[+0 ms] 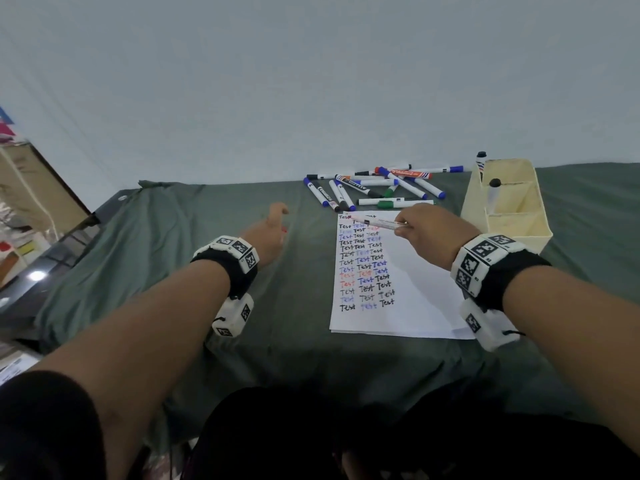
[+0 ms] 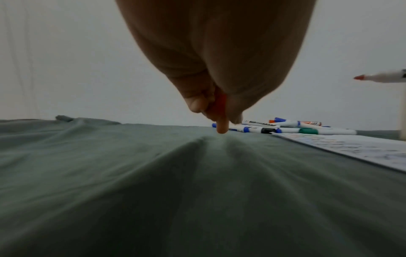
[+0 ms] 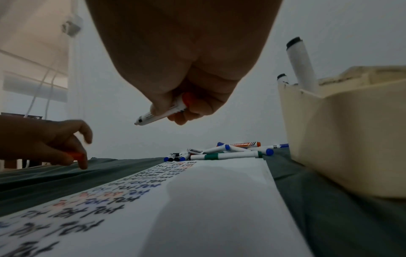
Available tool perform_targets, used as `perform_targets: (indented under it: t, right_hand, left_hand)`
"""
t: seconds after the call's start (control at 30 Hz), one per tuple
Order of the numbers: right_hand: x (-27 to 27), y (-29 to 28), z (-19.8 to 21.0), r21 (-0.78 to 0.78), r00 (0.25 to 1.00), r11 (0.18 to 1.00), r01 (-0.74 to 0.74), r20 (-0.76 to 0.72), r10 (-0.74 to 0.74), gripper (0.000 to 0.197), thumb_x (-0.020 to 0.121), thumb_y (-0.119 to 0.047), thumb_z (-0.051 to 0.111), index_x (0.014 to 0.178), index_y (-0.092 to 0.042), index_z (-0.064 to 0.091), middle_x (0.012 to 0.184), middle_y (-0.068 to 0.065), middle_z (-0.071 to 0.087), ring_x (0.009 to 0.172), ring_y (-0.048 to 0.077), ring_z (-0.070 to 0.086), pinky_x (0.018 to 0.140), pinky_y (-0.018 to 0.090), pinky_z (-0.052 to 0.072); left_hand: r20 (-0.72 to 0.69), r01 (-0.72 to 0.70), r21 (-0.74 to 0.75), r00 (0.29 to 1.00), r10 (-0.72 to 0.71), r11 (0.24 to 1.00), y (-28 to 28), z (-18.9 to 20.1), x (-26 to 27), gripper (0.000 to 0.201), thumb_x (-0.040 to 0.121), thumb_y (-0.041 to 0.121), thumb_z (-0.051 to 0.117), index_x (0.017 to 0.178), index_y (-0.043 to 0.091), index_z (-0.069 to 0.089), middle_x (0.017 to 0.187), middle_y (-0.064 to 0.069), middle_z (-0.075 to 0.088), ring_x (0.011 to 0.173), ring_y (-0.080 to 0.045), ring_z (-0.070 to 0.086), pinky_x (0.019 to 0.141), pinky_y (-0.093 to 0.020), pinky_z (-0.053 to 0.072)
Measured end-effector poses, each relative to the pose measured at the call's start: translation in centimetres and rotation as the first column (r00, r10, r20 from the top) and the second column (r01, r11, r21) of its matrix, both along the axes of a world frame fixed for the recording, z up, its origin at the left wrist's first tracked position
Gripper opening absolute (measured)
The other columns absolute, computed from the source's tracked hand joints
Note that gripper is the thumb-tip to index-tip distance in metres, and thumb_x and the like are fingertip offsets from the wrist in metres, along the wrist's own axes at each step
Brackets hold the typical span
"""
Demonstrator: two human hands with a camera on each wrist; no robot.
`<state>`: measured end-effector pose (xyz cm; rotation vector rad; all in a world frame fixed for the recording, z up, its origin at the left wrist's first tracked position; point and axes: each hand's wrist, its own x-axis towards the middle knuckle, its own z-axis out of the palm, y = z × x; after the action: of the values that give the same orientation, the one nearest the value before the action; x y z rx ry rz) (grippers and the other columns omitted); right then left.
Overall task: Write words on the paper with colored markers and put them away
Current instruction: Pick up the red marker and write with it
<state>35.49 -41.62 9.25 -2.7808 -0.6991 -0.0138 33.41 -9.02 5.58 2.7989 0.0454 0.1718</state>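
- Paper sheet, white and rectangular [image 1: 408, 292], lies flat on the grey-green cloth [image 1: 207, 271] that covers the table; its left half carries three columns of the word "Test" in black, blue and red ink, and it serves as the landmark below.
- Cream plastic organiser box with open compartments [image 1: 519, 216] stands just beyond the paper's far right corner, with two white markers with black ends [image 3: 301, 64] upright in its rear compartments.
- Loose pile of white markers with blue, black, green and orange caps [image 1: 377, 187] lies crisscrossed on the cloth just past the paper's far edge; a green-banded one [image 3: 224, 156] lies nearest that edge.
- Right hand [image 1: 433, 233] hovers above the paper's far right part, thumb and fingers pinching an uncapped white marker with a red tip [image 1: 375, 222]; the barrel lies nearly level over the top rows of writing, its tip pointing to the paper's left.
- Left hand [image 1: 270, 233] is low over the cloth, well to the left of the paper, fingers curled round a small red marker cap [image 2: 220, 102], with one fingertip [image 2: 221, 129] down at the cloth.
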Motion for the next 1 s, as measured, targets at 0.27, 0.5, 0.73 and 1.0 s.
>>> perform_targets:
  t: [0.27, 0.5, 0.73, 1.0]
  right_hand:
    - [1.0, 1.1, -2.3, 0.085, 1.0, 0.996, 0.012, -0.01, -0.012, 0.024, 0.106, -0.031, 0.05, 0.114, -0.014, 0.065, 0.107, 0.005, 0.061, 0.092, 0.019, 0.05, 0.078, 0.03, 0.034]
    - [1.4, 1.0, -2.9, 0.272, 0.999, 0.961, 0.047, -0.033, -0.039, 0.038, 0.106, -0.025, 0.048, 0.145, -0.026, 0.051, 0.107, -0.001, 0.062, 0.092, 0.016, 0.056, 0.081, 0.027, 0.037]
    - [2.4, 0.8, -2.1, 0.615, 0.968, 0.75, 0.243, -0.209, -0.142, 0.037, 0.106, -0.017, 0.041, 0.129, -0.033, 0.065, 0.092, 0.001, 0.07, 0.057, 0.017, 0.069, 0.061, 0.032, 0.06]
    - [4.0, 0.6, -1.0, 0.88, 0.873, 0.167, 0.445, -0.468, 0.137, 0.068, 0.084, 0.025, 0.034, 0.12, -0.017, 0.073, 0.123, 0.011, 0.065, 0.097, 0.026, 0.061, 0.076, 0.033, 0.06]
  left_hand:
    - [-0.253, 0.097, 0.337, 0.968, -0.009, 0.936, 3.5, -0.2, 0.4, 0.023, 0.089, 0.012, 0.066, 0.111, 0.015, 0.072, 0.113, -0.005, 0.07, 0.107, -0.025, 0.064, 0.088, -0.026, 0.044]
    - [-0.237, 0.015, 0.278, 0.97, 0.054, 0.96, 3.7, -1.1, 1.2, 0.037, 0.086, 0.029, 0.067, 0.122, 0.021, 0.062, 0.104, 0.0, 0.067, 0.107, -0.025, 0.063, 0.085, -0.026, 0.044]
    - [-0.104, 0.021, 0.411, 0.994, 0.024, 0.911, -1.0, 0.4, 2.3, 0.088, 0.071, 0.09, 0.028, 0.136, 0.037, 0.052, 0.142, -0.001, 0.05, 0.133, -0.029, 0.041, 0.106, -0.05, 0.039]
    - [-0.376, 0.243, 0.23, 0.915, -0.145, 0.942, -9.6, -2.3, 5.8, 0.115, 0.06, 0.1, 0.031, 0.155, 0.04, 0.005, 0.166, -0.006, 0.003, 0.151, -0.034, 0.006, 0.119, -0.057, 0.016]
